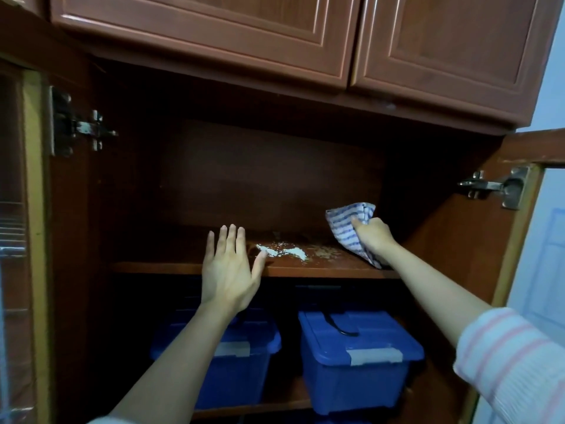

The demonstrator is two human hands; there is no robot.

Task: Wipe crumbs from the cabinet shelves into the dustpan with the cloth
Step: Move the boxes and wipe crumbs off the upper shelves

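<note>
My right hand [374, 237] squeezes a bunched cloth [347, 229] with blue and white stripes. The cloth is up at the right end of the shelf [153, 266]. My left hand [229, 270] is flat and holds nothing, with its thumb just beside the white crumbs [281, 250]. The crumbs lie between my hands. Two blue boxes [357, 359] sit underneath.

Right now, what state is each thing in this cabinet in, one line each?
Upper doors: shut.
Lower doors: both swung open.
Crumbs: scattered on the shelf, not yet wiped.
Cloth: bunched, gripped by the right hand.
Left hand: open, fingers spread, holding nothing.
Blue bins: lids on.
Dustpan: not in view.
</note>
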